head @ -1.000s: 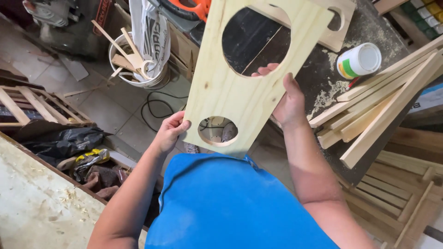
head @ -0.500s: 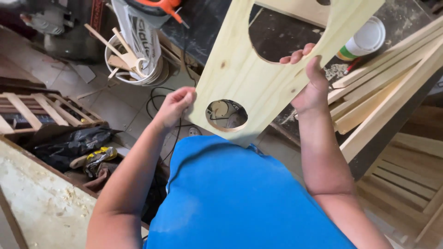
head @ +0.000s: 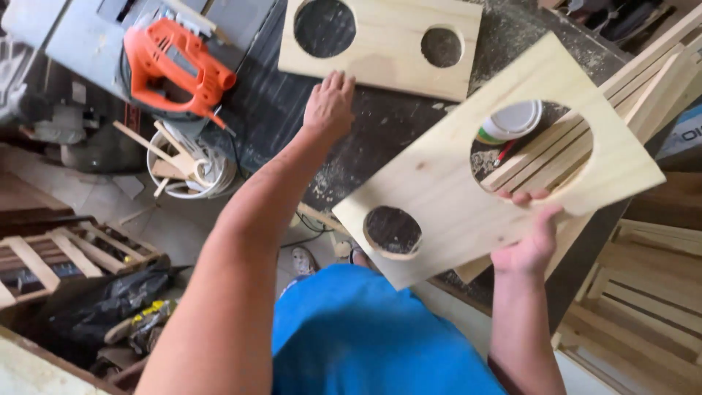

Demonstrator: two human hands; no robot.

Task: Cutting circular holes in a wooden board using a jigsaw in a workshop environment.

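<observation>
Over dusty bench: right hand (head: 528, 247) grips board (head: 453, 190), long axis lower-left to upper-right; left hand (head: 329, 106) open, empty.

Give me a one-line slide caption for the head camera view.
Right hand holds a pale wooden panel with two round holes over a dusty workbench while the left hand reaches toward a second matching panel.

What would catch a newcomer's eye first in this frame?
Probably the pale wooden panel with a large and a small round hole, held up by the right hand at centre right. Next, the orange power tool at top left, and the left hand reaching toward a second holed panel lying on the dusty dark workbench.
</observation>
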